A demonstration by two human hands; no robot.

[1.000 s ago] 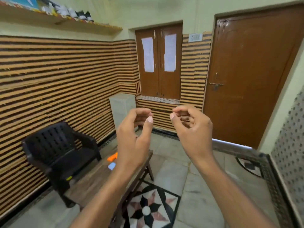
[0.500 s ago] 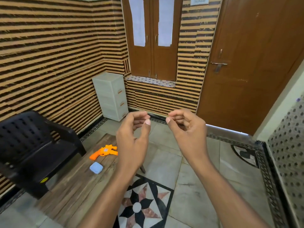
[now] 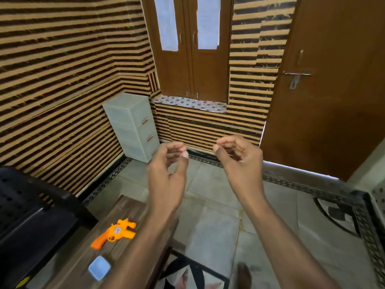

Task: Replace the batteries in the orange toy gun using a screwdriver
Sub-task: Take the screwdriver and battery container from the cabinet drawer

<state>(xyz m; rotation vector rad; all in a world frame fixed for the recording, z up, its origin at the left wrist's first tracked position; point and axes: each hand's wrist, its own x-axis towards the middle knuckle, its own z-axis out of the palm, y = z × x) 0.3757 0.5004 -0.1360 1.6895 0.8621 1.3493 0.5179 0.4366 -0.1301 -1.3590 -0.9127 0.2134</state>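
The orange toy gun (image 3: 116, 232) lies on its side on the dark wooden table (image 3: 129, 207) at the lower left. A small pale blue square box (image 3: 99, 268) sits on the table just in front of it. My left hand (image 3: 166, 176) and my right hand (image 3: 239, 163) are both raised in mid-air above the floor, well above and to the right of the gun. Their fingers are loosely curled and hold nothing. I see no screwdriver and no batteries.
A black plastic chair (image 3: 31, 215) stands left of the table against the striped wall. A pale plastic drawer unit (image 3: 131, 126) stands in the corner. A brown door (image 3: 325, 90) is at the right. Tiled floor (image 3: 218, 226) stretches right of the table.
The view has tilted down and moved closer, so the table, the gun and the blue box show more fully. Both hands stay raised, now slightly further apart.
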